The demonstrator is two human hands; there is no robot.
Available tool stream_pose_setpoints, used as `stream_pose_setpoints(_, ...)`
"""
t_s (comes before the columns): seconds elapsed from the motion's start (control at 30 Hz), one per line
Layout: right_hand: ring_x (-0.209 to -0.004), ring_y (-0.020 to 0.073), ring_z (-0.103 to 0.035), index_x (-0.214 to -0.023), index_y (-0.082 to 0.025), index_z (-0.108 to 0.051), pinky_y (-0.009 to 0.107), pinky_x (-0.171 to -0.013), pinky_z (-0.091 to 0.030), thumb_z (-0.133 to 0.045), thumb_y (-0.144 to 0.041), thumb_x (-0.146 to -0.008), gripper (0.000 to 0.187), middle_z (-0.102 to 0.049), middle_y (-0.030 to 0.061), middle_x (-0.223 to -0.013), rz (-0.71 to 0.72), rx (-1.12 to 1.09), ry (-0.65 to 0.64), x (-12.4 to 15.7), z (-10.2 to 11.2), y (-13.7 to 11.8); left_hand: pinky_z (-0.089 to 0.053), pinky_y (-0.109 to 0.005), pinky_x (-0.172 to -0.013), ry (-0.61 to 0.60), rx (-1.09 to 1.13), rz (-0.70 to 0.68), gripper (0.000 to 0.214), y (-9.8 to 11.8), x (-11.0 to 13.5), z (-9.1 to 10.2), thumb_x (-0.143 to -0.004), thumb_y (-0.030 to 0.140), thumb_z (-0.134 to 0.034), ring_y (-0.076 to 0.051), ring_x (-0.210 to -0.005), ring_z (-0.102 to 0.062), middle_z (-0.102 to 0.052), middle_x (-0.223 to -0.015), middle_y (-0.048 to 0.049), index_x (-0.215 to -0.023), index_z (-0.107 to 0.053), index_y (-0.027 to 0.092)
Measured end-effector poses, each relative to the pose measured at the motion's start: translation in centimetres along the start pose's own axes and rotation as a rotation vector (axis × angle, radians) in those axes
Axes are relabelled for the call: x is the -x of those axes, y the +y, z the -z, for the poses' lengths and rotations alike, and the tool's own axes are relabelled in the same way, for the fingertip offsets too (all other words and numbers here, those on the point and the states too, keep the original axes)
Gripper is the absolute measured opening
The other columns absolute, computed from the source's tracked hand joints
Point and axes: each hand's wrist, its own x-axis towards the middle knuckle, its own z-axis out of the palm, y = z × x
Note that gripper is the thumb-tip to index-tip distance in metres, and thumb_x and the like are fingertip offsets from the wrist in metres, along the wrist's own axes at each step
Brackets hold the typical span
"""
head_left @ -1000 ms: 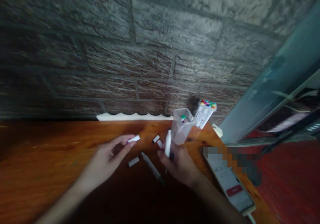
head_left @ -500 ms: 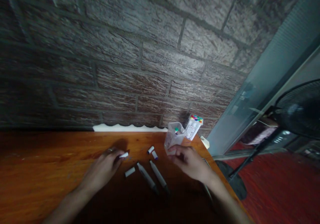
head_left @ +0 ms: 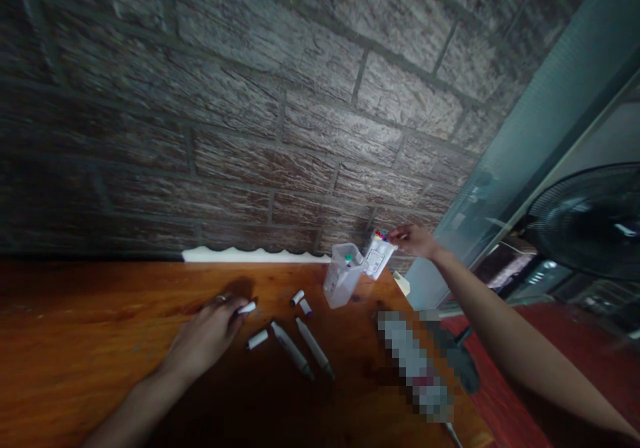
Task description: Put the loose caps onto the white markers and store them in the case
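Observation:
My left hand (head_left: 213, 328), resting on the wooden table, pinches a small white marker cap (head_left: 247, 308) between thumb and fingers. In front of it lie two uncapped markers (head_left: 291, 349), side by side. One loose cap (head_left: 257, 339) is beside them, and two more caps (head_left: 299, 297) lie farther back. My right hand (head_left: 413, 240) is stretched out to the white container (head_left: 379, 259) of colourful markers at the back right. Its fingers are closed at the marker tops, apparently gripping a marker; the fingertips are partly hidden.
A clear plastic container (head_left: 344, 281) with a green-tipped marker in it stands left of the full one. A brick wall (head_left: 240, 161) rises behind the table (head_left: 100, 341). A blurred-out object (head_left: 415, 368) lies by the right edge; a black fan (head_left: 590, 221) stands beyond.
My right hand has moved from beside the clear container, back and right, to the full container of markers. The left hand keeps its place with the cap.

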Motion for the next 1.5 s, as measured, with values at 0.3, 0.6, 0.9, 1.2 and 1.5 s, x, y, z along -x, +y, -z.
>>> stream_pose_setpoints(0.3, -0.092, 0.0207, -0.067, -0.11, -0.015, -0.068, 0.035, -0.081, -0.056, -0.062, -0.035, -0.094, 0.027, -0.069, 0.007, -0.109, 0.078, 0.089, -0.012, -1.7, 0.6, -1.5, -0.051, -0.043, -0.098, -0.001, -0.001, 0.021, 0.041, 0.5, 0.2, 0.1, -0.095, 0.035, -0.038, -0.031, -0.114, -0.065, -0.069, -0.123, -0.0132, -0.118, -0.068, 0.017)
stream_pose_setpoints(0.6, -0.064, 0.0137, -0.063, -0.108, -0.01, -0.073, 0.036, -0.059, -0.037, -0.056, -0.055, -0.09, 0.051, -0.074, 0.0136, -0.084, 0.119, -0.074, 0.863, 7.6, 8.2, -3.9, -0.042, -0.047, -0.109, 0.19, 0.047, -0.012, 0.047, 2.6, 0.6, 0.7, -0.098, 0.041, -0.042, -0.033, -0.124, -0.057, -0.064, -0.129, -0.0173, -0.13, -0.059, 0.011)
stream_pose_setpoints(0.9, -0.048, 0.0084, -0.05, -0.094, -0.017, -0.068, 0.021, -0.042, -0.036, -0.063, -0.047, -0.091, 0.031, -0.065, 0.0009, -0.071, 0.402, -0.9, 0.071, 13.8, -8.0, -15.4, -0.053, -0.031, -0.088, -0.003, 0.909, -0.206, 0.039, 10.5, 4.4, 1.3, -0.102, 0.04, -0.042, -0.018, -0.094, -0.067, -0.069, -0.111, -0.0107, -0.13, -0.054, 0.017)
stream_pose_setpoints(1.2, -0.045, 0.0093, -0.053, -0.055, -0.017, -0.061, 0.021, -0.048, -0.04, -0.048, -0.053, -0.097, 0.057, -0.06, -0.0003, -0.049, 0.368, -0.97, -0.157, 12.9, -16.1, -15.7, -0.037, -0.019, -0.051, -0.417, 1.019, -0.04, 0.035, 10.7, 4.6, 0.9, -0.099, 0.045, -0.045, -0.008, -0.057, -0.045, -0.049, -0.066, 0.0029, -0.083, -0.057, 0.016)
stream_pose_setpoints(1.5, -0.04, 0.0091, -0.035, -0.05, -0.022, -0.046, 0.025, -0.042, -0.028, -0.059, -0.049, -0.089, 0.05, -0.041, -0.0042, -0.044, 0.135, -1.129, 0.431, 11.7, -14.1, -12.7, -0.013, -0.015, -0.033, -1.224, 1.712, 0.235, 0.043, 10.4, 5.0, 2.6, -0.091, 0.06, -0.054, -0.004, -0.039, -0.013, -0.026, -0.057, 0.0097, -0.078, -0.046, 0.019)
